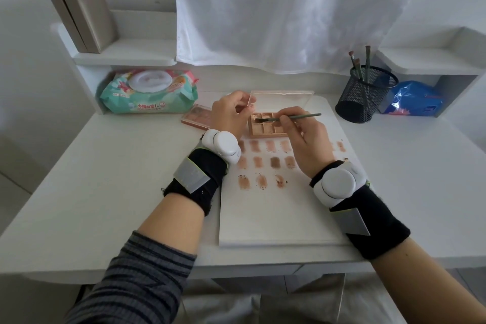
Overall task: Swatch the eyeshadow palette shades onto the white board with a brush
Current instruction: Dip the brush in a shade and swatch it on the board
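An open eyeshadow palette (265, 127) with pink and brown pans lies at the far end of the white board (276, 216). Its clear lid (284, 98) stands up behind it. My left hand (230, 113) pinches the lid's left corner. My right hand (305, 137) holds a thin green-handled brush (289, 118), whose bristles touch a pan at the palette's upper left. Three rows of brownish-pink swatches (263, 163) mark the board below the palette; my hands hide part of them.
A second, shut palette (196, 116) lies left of the open one. A wet-wipes pack (148, 92) sits at the back left. A black mesh cup (365, 95) with brushes and a blue bag (413, 98) stand at the back right. A grey box (84, 18) is on the left shelf.
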